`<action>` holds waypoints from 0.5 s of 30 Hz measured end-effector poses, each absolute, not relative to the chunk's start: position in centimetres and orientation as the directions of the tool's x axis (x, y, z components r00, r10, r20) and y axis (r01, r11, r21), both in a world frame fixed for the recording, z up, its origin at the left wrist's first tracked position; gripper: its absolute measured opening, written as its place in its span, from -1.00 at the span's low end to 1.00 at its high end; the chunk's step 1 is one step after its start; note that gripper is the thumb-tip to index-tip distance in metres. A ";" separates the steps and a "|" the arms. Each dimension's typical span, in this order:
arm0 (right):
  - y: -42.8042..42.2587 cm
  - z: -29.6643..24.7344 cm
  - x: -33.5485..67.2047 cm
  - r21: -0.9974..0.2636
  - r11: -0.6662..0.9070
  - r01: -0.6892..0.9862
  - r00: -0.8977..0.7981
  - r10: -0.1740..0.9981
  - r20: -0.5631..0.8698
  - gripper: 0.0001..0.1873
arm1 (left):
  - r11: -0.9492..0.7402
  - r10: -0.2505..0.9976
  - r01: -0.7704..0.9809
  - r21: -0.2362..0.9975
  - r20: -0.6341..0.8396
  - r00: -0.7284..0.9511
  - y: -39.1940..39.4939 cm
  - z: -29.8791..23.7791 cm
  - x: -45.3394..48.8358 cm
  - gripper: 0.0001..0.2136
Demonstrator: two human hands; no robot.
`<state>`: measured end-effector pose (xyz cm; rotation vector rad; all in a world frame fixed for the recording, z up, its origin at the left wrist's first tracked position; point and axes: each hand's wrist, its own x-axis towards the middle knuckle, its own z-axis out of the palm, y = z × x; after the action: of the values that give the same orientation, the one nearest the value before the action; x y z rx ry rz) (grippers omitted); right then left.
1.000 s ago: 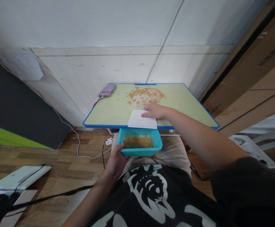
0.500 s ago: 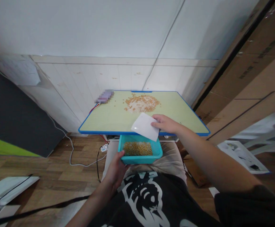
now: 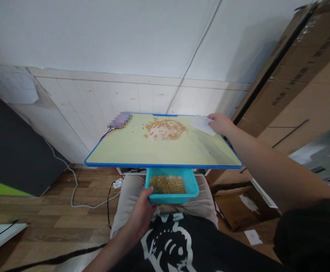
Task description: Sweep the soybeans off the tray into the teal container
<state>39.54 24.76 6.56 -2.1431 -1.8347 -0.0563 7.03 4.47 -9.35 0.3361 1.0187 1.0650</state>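
Note:
My left hand grips the near left corner of a turquoise plastic tub, thumb over the rim. The tub rests on my lap, just under the table's front edge, with yellowish beans in it. At the table's far right, my right hand pinches a thin white sheet, tilted over the tabletop. Left of that sheet, a pile of soybean-like beans mixed with pale, rice-like grains spreads on the table, a few beans lying loose around it.
The yellow-green table has a blue rim and stands against a white wall. A pixelated purple item lies at its back left corner. Tall cardboard boxes lean at the right. An open carton and a white cable are on the floor.
My right hand has carried the white sheet from above the tub to the table's far right side. The left hand still holds the tub. The view has shifted slightly.

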 end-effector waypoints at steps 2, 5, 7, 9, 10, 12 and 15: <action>25.8 6.5 38.6 -0.150 -0.143 0.978 0.176 0.956 0.234 -0.58 | 0.486 0.844 -0.568 0.665 -0.527 0.104 4.4 -9.5 7.0 -0.54; 27.5 6.2 37.4 -0.030 -0.188 0.982 0.189 0.949 0.253 -0.61 | 0.487 0.845 -0.571 0.661 -0.523 0.114 4.3 -9.8 6.7 -0.49; 28.5 5.9 36.9 0.002 -0.200 0.980 0.192 0.944 0.268 -0.60 | 0.476 0.854 -0.575 0.665 -0.505 0.123 4.2 -10.2 6.5 -0.46; 29.5 5.5 36.7 -0.012 -0.204 0.979 0.200 0.941 0.271 -0.57 | 0.466 0.859 -0.579 0.669 -0.499 0.114 4.2 -10.7 6.3 -0.45; 29.8 5.4 36.7 -0.021 -0.209 0.978 0.207 0.940 0.271 -0.56 | 0.461 0.861 -0.582 0.670 -0.497 0.109 4.2 -10.9 6.3 -0.45; 30.3 5.1 36.6 -0.026 -0.226 0.974 0.225 0.938 0.265 -0.55 | 0.454 0.863 -0.589 0.669 -0.493 0.106 4.2 -11.2 6.2 -0.45; 30.6 4.8 36.2 -0.014 -0.259 0.966 0.255 0.938 0.237 -0.52 | 0.448 0.870 -0.595 0.667 -0.479 0.119 4.3 -11.4 6.2 -0.43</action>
<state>36.24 30.60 4.82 -2.3602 -1.8077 -0.2710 6.18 4.28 -11.37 0.3470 0.9587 1.1027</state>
